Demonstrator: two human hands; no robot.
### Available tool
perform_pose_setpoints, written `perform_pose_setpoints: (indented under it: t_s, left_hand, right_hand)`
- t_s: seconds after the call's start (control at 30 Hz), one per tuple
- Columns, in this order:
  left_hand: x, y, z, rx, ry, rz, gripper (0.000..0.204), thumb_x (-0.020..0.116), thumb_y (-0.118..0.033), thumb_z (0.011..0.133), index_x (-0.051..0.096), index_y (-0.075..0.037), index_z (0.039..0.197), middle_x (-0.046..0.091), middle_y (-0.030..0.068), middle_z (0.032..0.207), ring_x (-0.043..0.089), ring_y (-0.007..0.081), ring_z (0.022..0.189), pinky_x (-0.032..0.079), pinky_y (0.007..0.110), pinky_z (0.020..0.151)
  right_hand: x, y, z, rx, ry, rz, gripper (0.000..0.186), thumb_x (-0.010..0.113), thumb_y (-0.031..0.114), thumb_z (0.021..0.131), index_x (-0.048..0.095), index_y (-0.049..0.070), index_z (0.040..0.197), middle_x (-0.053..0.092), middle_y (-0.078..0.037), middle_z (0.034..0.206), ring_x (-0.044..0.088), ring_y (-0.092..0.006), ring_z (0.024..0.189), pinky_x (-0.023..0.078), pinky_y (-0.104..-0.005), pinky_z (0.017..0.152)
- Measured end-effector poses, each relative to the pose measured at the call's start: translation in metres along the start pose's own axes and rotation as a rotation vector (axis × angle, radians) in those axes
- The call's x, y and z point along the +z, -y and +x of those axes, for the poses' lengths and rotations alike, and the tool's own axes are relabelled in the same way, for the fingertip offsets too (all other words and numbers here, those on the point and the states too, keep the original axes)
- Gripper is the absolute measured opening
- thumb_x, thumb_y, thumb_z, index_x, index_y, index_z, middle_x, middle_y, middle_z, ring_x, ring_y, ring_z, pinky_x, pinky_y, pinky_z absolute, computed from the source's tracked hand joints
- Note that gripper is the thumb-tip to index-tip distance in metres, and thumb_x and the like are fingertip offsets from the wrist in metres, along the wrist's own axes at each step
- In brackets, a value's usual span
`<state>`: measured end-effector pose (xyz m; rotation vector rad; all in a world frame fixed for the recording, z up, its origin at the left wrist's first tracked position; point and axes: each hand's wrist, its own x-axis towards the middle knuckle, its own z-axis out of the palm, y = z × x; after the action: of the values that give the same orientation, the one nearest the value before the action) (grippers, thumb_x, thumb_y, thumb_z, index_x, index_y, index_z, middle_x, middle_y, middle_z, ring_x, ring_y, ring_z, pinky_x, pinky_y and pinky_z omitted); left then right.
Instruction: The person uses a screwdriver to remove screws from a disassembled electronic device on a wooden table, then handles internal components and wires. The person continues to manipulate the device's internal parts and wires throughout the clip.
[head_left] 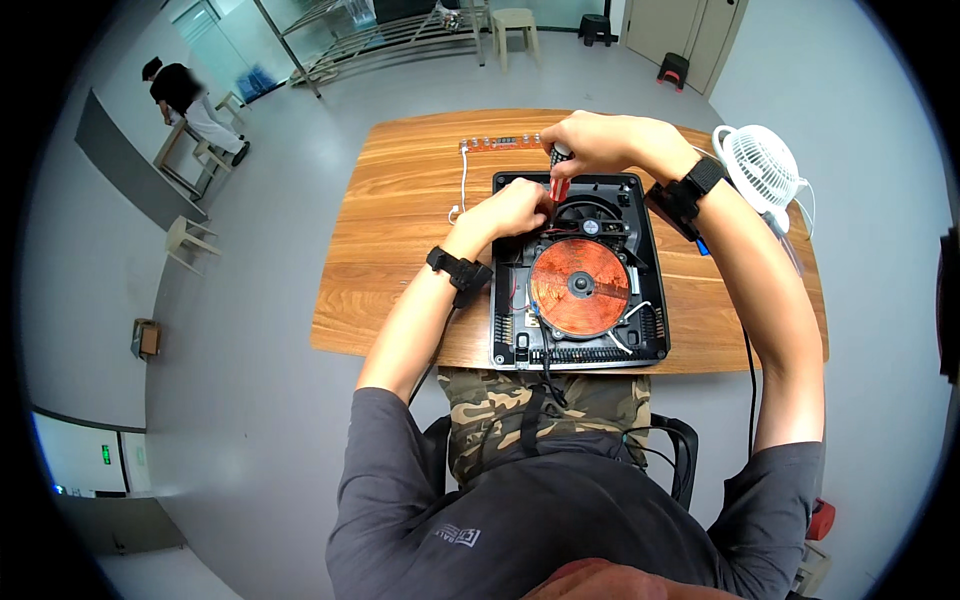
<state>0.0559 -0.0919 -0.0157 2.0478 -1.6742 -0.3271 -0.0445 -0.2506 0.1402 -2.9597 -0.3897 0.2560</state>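
An opened induction cooker, its black housing (648,262) lying flat, sits in front of me on the wooden table. Inside it are a round copper coil (556,297) and, beyond that, a black cooling fan (585,209). My right hand (592,143) grips a screwdriver (560,188) with a red and black handle from above, holding it upright with its tip down beside the fan. Close to that tip, my left hand (514,207) reaches over the housing's left edge with curled fingers. Whatever they pinch, if anything, is hidden.
A white desk fan (762,166) stands at the table's right. An orange-red strip (500,143) with a white cable lies along the far side of the table (400,230). Stools, a metal rack (390,45) and another person (185,98) are farther off.
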Motion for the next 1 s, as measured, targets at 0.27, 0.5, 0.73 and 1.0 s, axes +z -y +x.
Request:
perform_pose_setpoints:
  t_s: [0.27,0.5,0.73,1.0]
  left_hand:
    - [-0.001,0.001,-0.009,0.031,0.000,-0.046,0.022,0.066,-0.001,0.075,0.073,0.003,0.095,0.070,0.0186,0.098,0.068,0.0357,0.096,0.055,0.042,0.089]
    - [-0.008,-0.019,-0.012,-0.037,-0.190,-0.262,0.027,0.080,-0.017,0.078,0.070,0.002,0.096,0.070,0.0143,0.087,0.068,0.0250,0.087,0.054,0.038,0.081]
    - [-0.017,-0.033,-0.006,-0.109,-0.262,-0.297,0.028,0.087,-0.021,0.077,0.071,-0.002,0.090,0.069,0.0059,0.077,0.064,0.0146,0.071,0.052,0.032,0.069]
    - [-0.026,-0.046,-0.008,-0.064,-0.308,-0.353,0.028,0.084,-0.018,0.080,0.073,-0.001,0.099,0.071,0.0058,0.079,0.066,0.0136,0.072,0.053,0.032,0.073]
  right_hand:
    - [0.006,0.004,0.000,0.005,-0.063,0.032,0.044,0.072,0.039,0.094,0.065,-0.004,0.105,0.071,-0.023,0.084,0.069,-0.0412,0.083,0.054,-0.0471,0.075]
    - [0.013,0.019,0.008,0.146,-0.084,-0.151,0.054,0.061,0.047,0.098,0.064,-0.006,0.106,0.071,-0.027,0.088,0.070,-0.0448,0.085,0.055,-0.0498,0.078]
    - [0.006,0.014,-0.003,-0.025,-0.057,-0.096,0.036,0.064,0.029,0.094,0.057,0.000,0.113,0.061,-0.023,0.115,0.068,-0.0447,0.080,0.056,-0.0517,0.073]
    - [-0.005,0.028,-0.004,0.208,0.035,-0.187,0.045,0.057,0.041,0.100,0.072,0.000,0.109,0.075,-0.021,0.097,0.074,-0.0372,0.088,0.059,-0.0453,0.078]
